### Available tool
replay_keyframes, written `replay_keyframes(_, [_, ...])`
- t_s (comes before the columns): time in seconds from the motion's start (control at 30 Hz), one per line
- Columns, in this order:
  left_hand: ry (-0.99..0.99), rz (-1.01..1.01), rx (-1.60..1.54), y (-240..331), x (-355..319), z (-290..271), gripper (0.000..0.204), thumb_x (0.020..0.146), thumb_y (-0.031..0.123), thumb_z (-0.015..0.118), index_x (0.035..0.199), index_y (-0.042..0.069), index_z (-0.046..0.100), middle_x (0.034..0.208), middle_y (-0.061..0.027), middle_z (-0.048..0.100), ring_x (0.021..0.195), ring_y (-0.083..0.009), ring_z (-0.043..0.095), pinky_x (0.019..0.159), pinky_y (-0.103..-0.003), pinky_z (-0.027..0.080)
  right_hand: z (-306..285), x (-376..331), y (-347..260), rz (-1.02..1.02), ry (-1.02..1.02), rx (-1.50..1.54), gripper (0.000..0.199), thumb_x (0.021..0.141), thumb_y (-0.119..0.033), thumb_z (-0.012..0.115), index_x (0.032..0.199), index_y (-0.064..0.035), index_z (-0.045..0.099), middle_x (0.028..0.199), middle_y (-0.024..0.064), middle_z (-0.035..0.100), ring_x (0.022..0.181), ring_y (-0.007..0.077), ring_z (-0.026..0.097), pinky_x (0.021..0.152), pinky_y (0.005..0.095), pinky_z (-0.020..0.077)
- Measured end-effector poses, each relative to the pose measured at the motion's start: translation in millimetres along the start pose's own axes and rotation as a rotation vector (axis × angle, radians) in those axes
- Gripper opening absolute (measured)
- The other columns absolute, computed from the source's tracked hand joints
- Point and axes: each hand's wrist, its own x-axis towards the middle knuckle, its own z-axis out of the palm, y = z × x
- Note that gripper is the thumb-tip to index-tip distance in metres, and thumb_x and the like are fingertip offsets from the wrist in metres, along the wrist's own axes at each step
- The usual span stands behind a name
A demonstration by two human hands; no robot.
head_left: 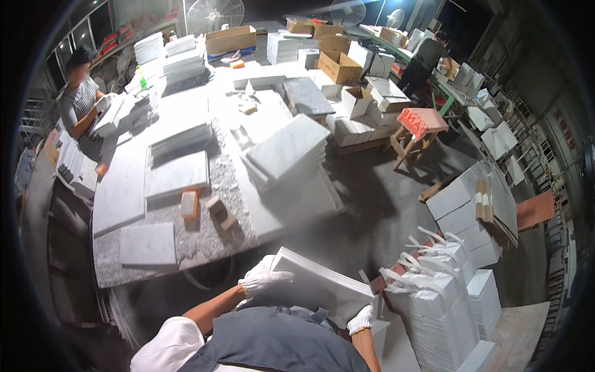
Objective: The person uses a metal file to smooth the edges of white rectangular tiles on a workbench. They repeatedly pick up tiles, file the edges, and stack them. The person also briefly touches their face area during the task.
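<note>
Against my dark apron I hold a short stack of white marble tiles [319, 286], tilted, with their thin edges uppermost. My left hand [266, 277], in a white knit glove, closes on the stack's left end. At the opposite lower corner my right hand [361, 318], gloved too, grips the tiles; part of its fingers is hidden. Ahead of me stands the worktable, where a larger stack of grey-veined marble tiles [288, 152] lies. A single tile [147, 243] rests near the table's front edge, left of an orange-and-white block [189, 204] and a small brown block [221, 214].
To my right stand strapped tile stacks [427, 297] on the floor. Beyond them is a wooden stool [421, 127] with a red covering. Cardboard boxes [230, 42] sit at the back. One person [80, 105] works at the table's left side, another [427, 59] at the far right.
</note>
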Motion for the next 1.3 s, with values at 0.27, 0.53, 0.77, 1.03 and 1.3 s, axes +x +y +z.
replay_keyframes(0.27, [0.074, 0.013, -0.096, 16.1, 57.7, -69.7, 0.052, 0.084, 0.028, 0.079, 0.123, -0.001, 0.062, 0.105, -0.011, 0.072, 0.096, -0.0173, 0.067, 0.087, -0.033, 0.053, 135.6, -53.4, -63.6, 0.005, -0.219, 0.038, 0.046, 0.104, -0.045, 0.038, 0.118, -0.0124, 0.067, 0.121, 0.0036, 0.065, 0.109, 0.0185, 0.061, 0.091, 0.0347, 0.0484])
replay_keyframes(0.53, [0.233, 0.21, -0.168, 8.0, 81.9, -91.8, 0.038, 0.077, 0.002, 0.076, 0.115, -0.002, 0.069, 0.098, -0.0072, 0.074, 0.087, -0.014, 0.066, 0.08, -0.031, 0.054, 239.3, -44.3, -118.0, 0.021, -0.457, 0.032, 0.039, 0.1, -0.048, 0.045, 0.104, -0.0147, 0.066, 0.101, 0.0027, 0.064, 0.091, 0.0176, 0.061, 0.078, 0.0334, 0.0491])
replay_keyframes(0.77, [0.327, 0.23, -0.059, 23.0, 98.0, -99.9, 0.052, 0.083, 0.01, 0.077, 0.13, -0.002, 0.058, 0.114, -0.008, 0.07, 0.106, -0.0149, 0.065, 0.094, -0.032, 0.052, 345.1, -21.7, -166.3, 0.052, -0.749, -0.038, 0.036, 0.096, -0.05, 0.051, 0.092, -0.0167, 0.065, 0.083, 0.0019, 0.063, 0.076, 0.0168, 0.062, 0.066, 0.0324, 0.0497])
replay_keyframes(1.03, [0.542, 0.107, -0.284, 36.8, 133.7, -93.0, 0.045, 0.091, 0.015, 0.067, 0.131, 0.0, 0.056, 0.116, -0.0064, 0.067, 0.109, -0.0145, 0.062, 0.097, -0.032, 0.051, 429.9, 11.6, -188.4, -0.079, -1.003, -0.232, 0.032, 0.093, -0.045, 0.057, 0.094, -0.0139, 0.065, 0.084, 0.0042, 0.063, 0.077, 0.02, 0.062, 0.068, 0.034, 0.0504])
replay_keyframes(1.3, [0.612, 0.07, -0.397, 19.3, 155.1, -86.6, 0.039, 0.099, 0.02, 0.057, 0.133, 0.001, 0.054, 0.119, -0.0048, 0.064, 0.112, -0.0141, 0.06, 0.1, -0.032, 0.049, 443.7, 30.8, -174.3, -0.775, -1.148, -0.487, 0.03, 0.09, -0.039, 0.063, 0.098, -0.0104, 0.065, 0.087, 0.007, 0.064, 0.081, 0.0237, 0.063, 0.072, 0.0361, 0.0511])
